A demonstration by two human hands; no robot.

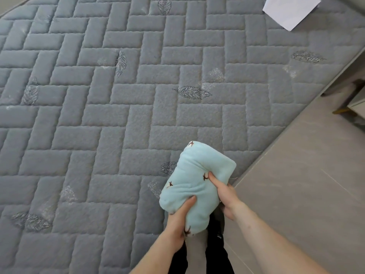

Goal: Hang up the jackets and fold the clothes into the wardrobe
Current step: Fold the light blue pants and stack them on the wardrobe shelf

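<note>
Hands grip a folded light-blue fleece garment (195,182), printed w/ small brown figures, held up over the near corner of a bed w/ a grey quilted mattress cover (118,115). Left hand (177,224) clasps the bundle's lower end from the left, thumb pressed into the fleece on top, fingers curled underneath & mostly hidden. Right hand (225,196) holds the bundle's right side, thumb dug into the fabric near a brown figure, remaining fingers wrapped behind, out of sight. Garment looks lifted off the mattress, its far end over the bed's edge, near end above the person's dark trouser legs (215,252). Cover is stitched in a brick-like pattern w/ embroidered leaves scattered across it. White sheet of paper (290,10) lies at the bed's far right corner, well apart from the hands. Grey tiled floor (306,184) runs along the bed's right side.
</note>
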